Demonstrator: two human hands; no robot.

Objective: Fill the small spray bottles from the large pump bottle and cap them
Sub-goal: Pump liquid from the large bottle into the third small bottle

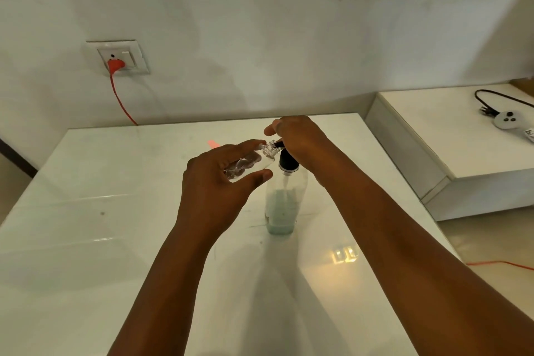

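Left hand [219, 173] grips small clear plastic spray bottle [254, 163], tilted, mouth touching the spout of tall clear pump bottle [284, 196]; right hand [300, 139] curled over its black pump.

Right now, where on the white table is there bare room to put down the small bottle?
The white table is bare left of the left hand, out to its left edge. Another bare strip lies behind both hands, toward the wall. It is crowded around the pump bottle, where the right hand presses the pump and the small bottle meets the nozzle.
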